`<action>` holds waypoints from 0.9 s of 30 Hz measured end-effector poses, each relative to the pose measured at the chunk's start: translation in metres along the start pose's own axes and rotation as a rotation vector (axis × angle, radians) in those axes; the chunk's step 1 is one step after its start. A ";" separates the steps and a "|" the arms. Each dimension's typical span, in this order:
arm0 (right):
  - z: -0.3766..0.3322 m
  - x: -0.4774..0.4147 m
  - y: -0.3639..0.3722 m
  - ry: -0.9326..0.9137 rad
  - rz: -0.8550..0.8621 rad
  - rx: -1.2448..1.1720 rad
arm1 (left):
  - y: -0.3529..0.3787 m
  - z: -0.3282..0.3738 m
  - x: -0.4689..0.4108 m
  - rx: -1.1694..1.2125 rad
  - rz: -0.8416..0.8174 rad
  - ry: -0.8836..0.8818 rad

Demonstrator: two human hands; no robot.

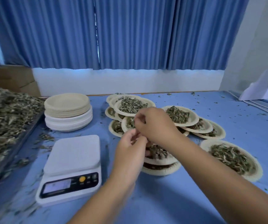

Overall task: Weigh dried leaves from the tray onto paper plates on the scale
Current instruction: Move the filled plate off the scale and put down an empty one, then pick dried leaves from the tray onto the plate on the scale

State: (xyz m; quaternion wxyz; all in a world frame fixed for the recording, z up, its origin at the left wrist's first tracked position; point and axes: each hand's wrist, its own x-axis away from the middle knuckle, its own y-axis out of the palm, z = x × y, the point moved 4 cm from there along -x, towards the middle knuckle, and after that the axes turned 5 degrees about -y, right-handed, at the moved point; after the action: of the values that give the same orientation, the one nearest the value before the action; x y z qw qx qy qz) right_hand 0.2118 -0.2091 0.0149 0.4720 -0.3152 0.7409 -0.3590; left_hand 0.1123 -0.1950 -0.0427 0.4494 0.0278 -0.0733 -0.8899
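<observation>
Dried, grey-green leaves lie heaped in a dark tray along the left edge of the table, and loose bits are scattered beside it. Just right of the tray stands a white digital scale, its flat platform in full view; the front panel has a display and a yellow button, but the digits and the button labels are too blurred to read.

Behind the scale sits a stack of paper plates, beige ones on top of white ones. To the right, plates already filled with leaves overlap in clusters: a far group, a right-hand group, a single plate nearest the right edge, and a short pile in the middle.

Both hands hover over that middle pile, close together. The left hand has its fingers curled upward; the right hand is bent down at the wrist with fingers tucked. Their fingertips nearly meet, and motion blur hides whether either pinches any leaves.

A blue cloth covers the table, flecked with crumbs. Behind are a cardboard box, blue curtains and, far right, a folded white sheet.
</observation>
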 end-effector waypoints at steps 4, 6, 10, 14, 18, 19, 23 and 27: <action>-0.057 -0.024 0.036 -0.086 -0.036 0.011 | -0.066 0.012 -0.008 -0.109 0.091 0.036; -0.082 -0.035 0.055 -0.120 -0.061 0.033 | -0.100 0.017 -0.013 -0.185 0.119 0.030; -0.121 -0.062 0.089 -0.183 -0.083 -0.023 | -0.172 0.027 -0.025 -0.243 0.297 0.069; -0.143 -0.106 0.112 -0.199 -0.092 -0.051 | -0.220 0.034 -0.034 -0.184 0.435 0.054; -0.151 -0.149 0.136 -0.242 -0.149 0.011 | -0.232 0.040 -0.036 -0.179 0.400 0.036; -0.151 -0.156 0.143 -0.261 -0.190 0.062 | -0.233 0.042 -0.035 -0.197 0.395 0.049; -0.151 -0.169 0.167 -0.338 -0.353 0.207 | -0.241 0.044 -0.035 -0.284 0.431 0.087; -0.147 -0.175 0.170 -0.304 -0.329 0.152 | -0.242 0.045 -0.038 -0.351 0.435 0.101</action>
State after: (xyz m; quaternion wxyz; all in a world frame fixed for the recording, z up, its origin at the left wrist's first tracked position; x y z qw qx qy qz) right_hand 0.1157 0.0584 0.0004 0.5355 -0.4458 0.5708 -0.4343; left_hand -0.0628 -0.0178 -0.0362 0.6308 -0.0225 0.1002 -0.7691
